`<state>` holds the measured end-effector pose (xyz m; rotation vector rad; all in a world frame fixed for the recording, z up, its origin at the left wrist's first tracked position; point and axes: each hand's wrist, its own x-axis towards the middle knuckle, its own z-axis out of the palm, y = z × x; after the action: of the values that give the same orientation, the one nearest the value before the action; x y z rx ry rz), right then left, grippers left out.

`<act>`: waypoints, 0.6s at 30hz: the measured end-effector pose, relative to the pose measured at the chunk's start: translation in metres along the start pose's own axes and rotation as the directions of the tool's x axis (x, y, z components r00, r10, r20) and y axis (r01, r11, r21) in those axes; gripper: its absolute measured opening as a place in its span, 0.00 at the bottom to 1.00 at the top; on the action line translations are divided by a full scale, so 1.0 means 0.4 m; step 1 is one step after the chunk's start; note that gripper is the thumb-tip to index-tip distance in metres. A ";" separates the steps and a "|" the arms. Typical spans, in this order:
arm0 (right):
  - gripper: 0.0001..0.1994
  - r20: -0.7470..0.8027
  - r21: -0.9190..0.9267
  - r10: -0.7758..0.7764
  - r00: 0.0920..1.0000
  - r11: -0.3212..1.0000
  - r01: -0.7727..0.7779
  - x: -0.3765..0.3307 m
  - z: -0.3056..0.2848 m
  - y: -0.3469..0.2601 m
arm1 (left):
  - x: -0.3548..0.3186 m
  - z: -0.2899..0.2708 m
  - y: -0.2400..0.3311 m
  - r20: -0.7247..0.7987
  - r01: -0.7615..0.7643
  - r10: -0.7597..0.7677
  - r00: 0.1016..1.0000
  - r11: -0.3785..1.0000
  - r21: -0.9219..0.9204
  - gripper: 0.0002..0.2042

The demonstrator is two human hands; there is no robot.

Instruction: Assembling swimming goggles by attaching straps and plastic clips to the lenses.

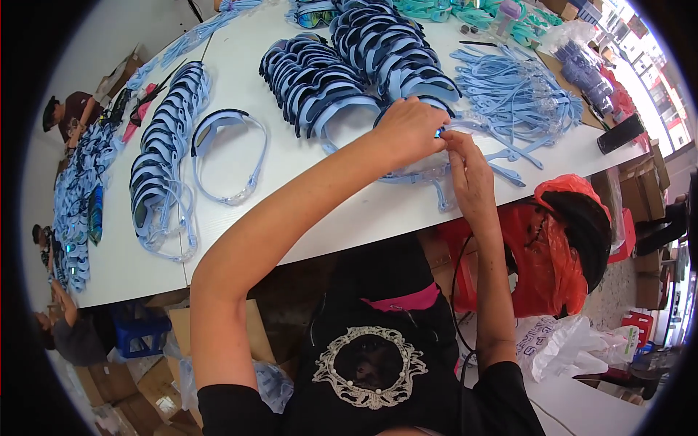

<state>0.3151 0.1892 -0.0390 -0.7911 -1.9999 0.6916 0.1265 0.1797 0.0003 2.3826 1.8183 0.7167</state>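
Observation:
My left hand (413, 131) is closed on the edge of a pair of blue swim goggles, near its right end. My right hand (471, 171) meets it there, thumb and fingers pinched at the same spot beside a small shiny patch. Most of this pair lies behind my left hand; a light-blue strap (422, 176) with a clear buckle loops below my hands. Nested rows of dark-and-light-blue goggles (309, 83) stand just beyond. A pile of loose light-blue straps (516, 91) lies to the right, some ends close to my right hand.
A single pair of strapped goggles (231, 156) and a long nested row (163, 138) lie on the white table (291, 251) at left. Green goggles (429, 9) lie at the far side. A black cylinder (620, 134) stands near the right edge; red bags (552, 254) hang below. Other people work at far left.

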 end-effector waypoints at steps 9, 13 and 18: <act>0.09 0.060 0.028 -0.173 0.983 0.985 0.171 -0.049 0.016 -0.087 | -0.197 -0.260 -0.046 -0.176 0.179 -0.363 0.915 0.756 -0.630 0.26; 0.09 0.199 -0.040 -0.382 0.903 0.917 0.397 -0.015 0.122 -0.144 | -0.357 -0.311 -0.115 -0.107 0.153 -0.648 0.754 0.331 -0.931 0.25; 0.08 0.280 -0.166 -0.481 0.831 0.828 0.535 0.059 0.277 -0.152 | -0.495 -0.301 -0.143 -0.184 0.042 -0.696 0.694 0.294 -0.955 0.26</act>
<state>0.1932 0.1484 -0.0370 -0.2746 -2.3987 0.2302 -0.0114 -0.0136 0.0250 0.9024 1.3533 1.8891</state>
